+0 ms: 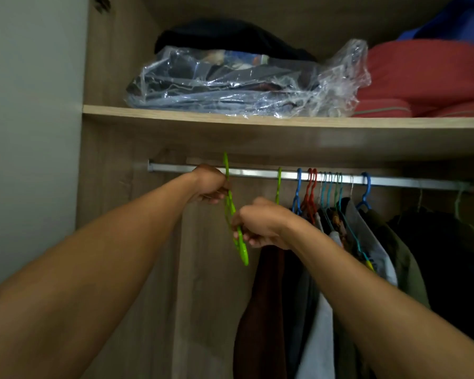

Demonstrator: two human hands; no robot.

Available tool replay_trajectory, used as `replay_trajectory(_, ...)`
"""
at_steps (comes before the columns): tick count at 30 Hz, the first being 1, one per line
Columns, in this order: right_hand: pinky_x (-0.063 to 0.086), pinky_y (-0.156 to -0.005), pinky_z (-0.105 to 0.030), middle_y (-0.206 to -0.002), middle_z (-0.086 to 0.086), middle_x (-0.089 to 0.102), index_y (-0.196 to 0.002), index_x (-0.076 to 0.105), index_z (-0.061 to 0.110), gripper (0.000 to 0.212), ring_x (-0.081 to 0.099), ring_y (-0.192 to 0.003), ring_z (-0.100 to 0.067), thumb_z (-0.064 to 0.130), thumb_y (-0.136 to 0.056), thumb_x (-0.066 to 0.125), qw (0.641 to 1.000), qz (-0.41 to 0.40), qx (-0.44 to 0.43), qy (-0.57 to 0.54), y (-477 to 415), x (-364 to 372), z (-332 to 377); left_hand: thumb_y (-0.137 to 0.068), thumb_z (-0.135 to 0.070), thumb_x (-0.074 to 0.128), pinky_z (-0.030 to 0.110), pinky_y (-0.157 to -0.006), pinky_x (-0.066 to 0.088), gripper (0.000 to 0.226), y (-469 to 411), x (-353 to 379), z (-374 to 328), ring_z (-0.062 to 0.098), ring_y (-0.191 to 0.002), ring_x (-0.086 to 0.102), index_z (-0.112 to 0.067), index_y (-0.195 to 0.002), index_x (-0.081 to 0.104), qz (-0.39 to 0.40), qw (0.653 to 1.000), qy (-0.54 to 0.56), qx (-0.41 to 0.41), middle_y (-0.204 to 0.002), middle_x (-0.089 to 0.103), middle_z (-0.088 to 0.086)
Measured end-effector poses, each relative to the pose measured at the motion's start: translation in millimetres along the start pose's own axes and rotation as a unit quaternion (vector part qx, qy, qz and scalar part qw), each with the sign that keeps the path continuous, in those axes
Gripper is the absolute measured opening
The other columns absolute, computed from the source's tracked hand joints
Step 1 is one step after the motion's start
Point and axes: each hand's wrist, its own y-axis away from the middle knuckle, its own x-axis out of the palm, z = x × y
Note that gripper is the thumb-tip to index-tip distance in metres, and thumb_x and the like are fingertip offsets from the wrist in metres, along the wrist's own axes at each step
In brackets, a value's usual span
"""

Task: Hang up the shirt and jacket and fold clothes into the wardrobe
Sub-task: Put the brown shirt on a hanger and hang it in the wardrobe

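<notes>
An empty green plastic hanger point(231, 212) is held in front of the metal wardrobe rail point(257, 173), its hook rising above the rail's left part. My left hand point(210, 184) grips the hanger near its neck. My right hand point(260, 224) is closed on the hanger's lower arm. A second green hanger point(278, 184) hangs on the rail just right of my hands, carrying a dark brown garment point(260, 310). No shirt or jacket is in either hand.
Several coloured hangers point(311, 187) with clothes point(367, 242) fill the rail's right side. The shelf point(175, 116) above holds a clear plastic bag of clothes point(230, 83), a dark bundle and red bedding point(427, 77). The rail's left end is bare, by the wardrobe's side panel point(104, 187).
</notes>
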Motion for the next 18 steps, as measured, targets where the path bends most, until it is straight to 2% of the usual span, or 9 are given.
replay_trajectory(3,0.035,-0.046,-0.023,-0.064,-0.007,0.058,-0.075,0.064,0.007,0.022,0.041,-0.048,-0.013,0.009,-0.092,0.05,0.999,0.002,-0.009,0.046,39.9,-11.4,1.7,-0.099,-0.017,0.055,0.015,-0.04,0.047,0.023,38.7,-4.5,-6.5,0.002,-0.041,0.055,-0.016,-0.08,0.066,-0.007,1.0,-0.012,-0.011,-0.054,0.065,-0.006)
replay_trajectory(6,0.038,-0.054,-0.026,-0.058,-0.002,0.063,-0.076,0.066,0.008,0.023,0.048,-0.058,-0.019,0.009,-0.092,0.049,0.997,-0.01,-0.023,0.075,88.4,-26.3,-2.5,-0.097,-0.021,0.063,0.018,-0.045,0.05,0.014,82.6,-2.3,-14.3,0.008,-0.052,0.054,-0.017,-0.084,0.066,-0.01,1.0,-0.017,-0.007,-0.072,0.066,0.001)
replay_trajectory(9,0.042,-0.06,-0.027,-0.088,-0.005,0.075,-0.077,0.071,0.009,0.029,0.056,-0.074,-0.021,0.012,-0.094,0.047,0.991,-0.027,-0.03,0.128,137.0,-43.7,-6.9,-0.092,-0.015,0.069,0.02,-0.047,0.046,0.01,133.4,3.4,-20.2,0.008,-0.052,0.047,-0.02,-0.086,0.063,-0.022,1.0,-0.007,0.017,-0.069,0.058,-0.002)
replay_trajectory(11,0.043,-0.056,-0.025,-0.086,-0.005,0.074,-0.088,0.074,0.004,0.028,0.057,-0.067,-0.017,0.01,-0.096,0.048,0.987,-0.035,-0.032,0.154,167.8,-60.4,-11.5,-0.086,-0.006,0.075,0.019,-0.048,0.043,0.018,165.1,5.9,-24.3,0.007,-0.05,0.048,-0.019,-0.094,0.065,-0.047,0.997,-0.035,0.045,-0.065,0.053,-0.003)
replay_trajectory(12,0.044,-0.052,-0.023,-0.079,-0.003,0.069,-0.092,0.073,0.004,0.025,0.054,-0.062,-0.014,0.009,-0.097,0.049,0.985,-0.04,-0.036,0.165,183.7,-70.7,-14.5,-0.081,-0.003,0.078,0.018,-0.052,0.046,0.024,182.8,6.4,-27.9,0.008,-0.054,0.055,-0.018,-0.096,0.066,-0.049,0.996,-0.054,0.051,-0.067,0.056,-0.002)
replay_trajectory(13,0.043,-0.05,-0.02,-0.073,-0.001,0.063,-0.091,0.071,0.006,0.022,0.052,-0.059,-0.011,0.008,-0.097,0.05,0.983,-0.043,-0.042,0.174,195.8,-78.7,-18.1,-0.077,-0.005,0.082,0.018,-0.065,0.052,0.028,194.8,5.7,-26.4,0.014,-0.068,0.065,-0.02,-0.096,0.068,-0.054,0.994,-0.077,0.052,-0.073,0.063,0.001)
replay_trajectory(15,0.04,-0.05,-0.021,-0.07,0.002,0.059,-0.081,0.066,0.012,0.024,0.05,-0.06,-0.011,0.006,-0.096,0.049,0.98,-0.045,-0.055,0.184,220.3,-96.7,-22.6,-0.073,-0.027,0.085,0.03,-0.099,0.048,0.026,220.3,3.5,-22.7,0.023,-0.105,0.064,-0.031,-0.093,0.069,-0.072,0.982,-0.17,0.04,-0.098,0.073,0.006)
replay_trajectory(16,0.038,-0.049,-0.023,-0.069,0.002,0.06,-0.078,0.067,0.013,0.029,0.05,-0.063,-0.013,0.006,-0.097,0.046,0.982,-0.038,-0.051,0.179,235.7,-105.6,-25.3,-0.075,-0.039,0.081,0.032,-0.103,0.044,0.025,240.3,2.8,-22.2,0.021,-0.109,0.061,-0.031,-0.097,0.069,-0.064,0.976,-0.204,0.039,-0.105,0.072,0.002)
replay_trajectory(18,0.034,-0.052,-0.025,-0.072,0.0,0.061,-0.082,0.07,0.011,0.03,0.05,-0.067,-0.013,0.007,-0.099,0.044,0.984,-0.023,-0.047,0.173,263.0,-119.6,-28.3,-0.085,-0.041,0.074,0.025,-0.085,0.046,0.024,277.2,-1.4,-23.9,0.014,-0.092,0.061,-0.022,-0.1,0.071,-0.034,0.978,-0.2,0.056,-0.101,0.07,0.002)
